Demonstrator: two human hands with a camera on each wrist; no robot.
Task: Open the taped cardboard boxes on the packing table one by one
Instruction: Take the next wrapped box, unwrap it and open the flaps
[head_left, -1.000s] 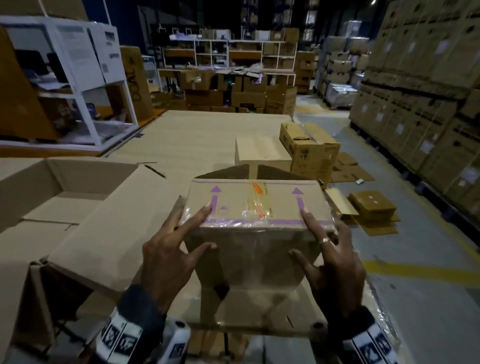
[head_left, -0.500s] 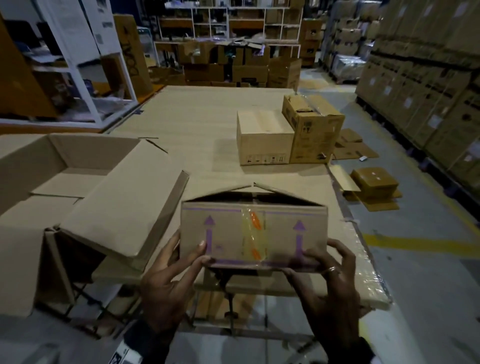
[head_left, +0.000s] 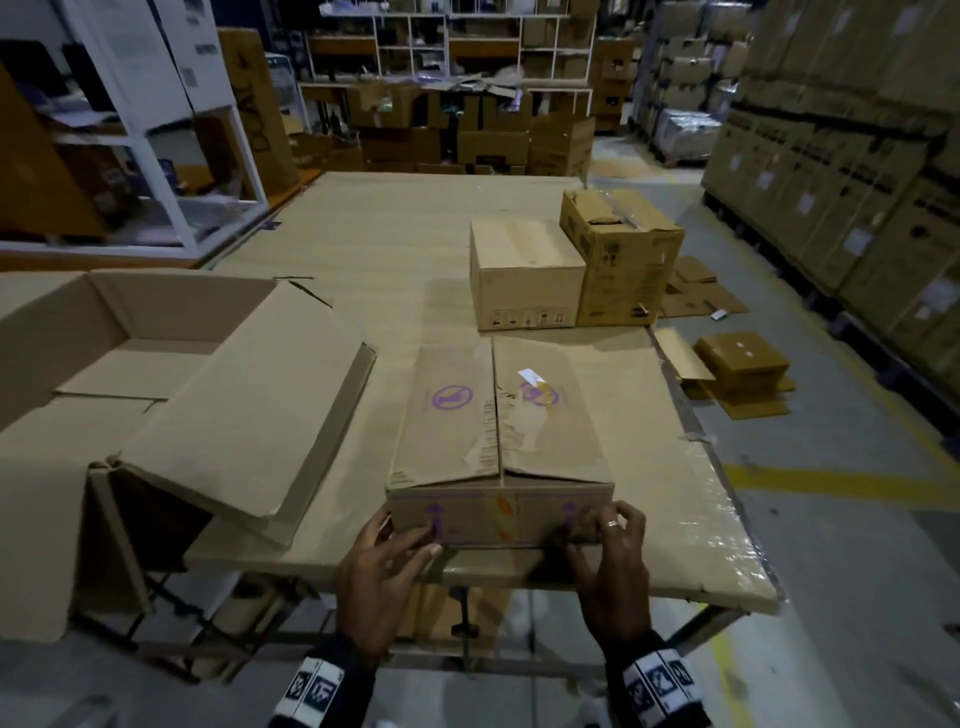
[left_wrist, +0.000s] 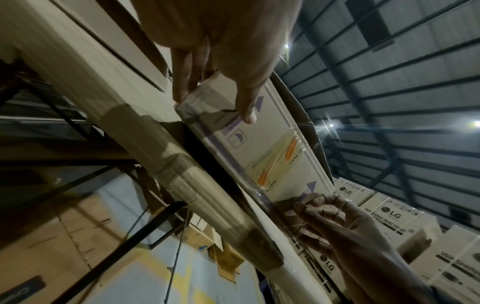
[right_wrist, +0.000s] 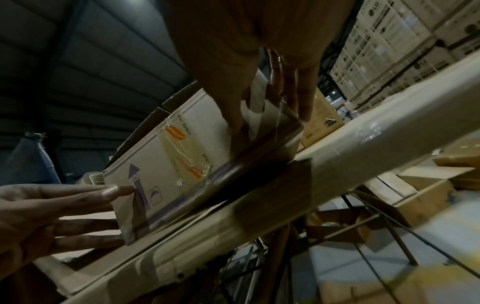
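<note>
A cardboard box (head_left: 498, 421) with purple arrows and a strip of clear tape down its near face stands on the packing table (head_left: 680, 499) at the near edge. Its two top flaps lie loosely together, with torn paper along the seam. My left hand (head_left: 384, 561) touches the near left corner with straight fingers, thumb on the front face (left_wrist: 272, 144). My right hand (head_left: 608, 551) grips the near right corner with curled fingers. In the right wrist view its thumb presses the box's front (right_wrist: 168, 164) and its fingers lie along the side.
A large open carton (head_left: 156, 364) fills the left of the table, its flap close to the box. Two closed boxes (head_left: 524, 275) (head_left: 623, 249) stand at the far right. Flattened cartons (head_left: 743, 369) lie on the floor. Stacked cartons (head_left: 857, 156) line the right aisle.
The box was held up and tilted with its arrow face toward me; now it sits flat on the table with the flaps upward. Both hands slid down to its near corners.
</note>
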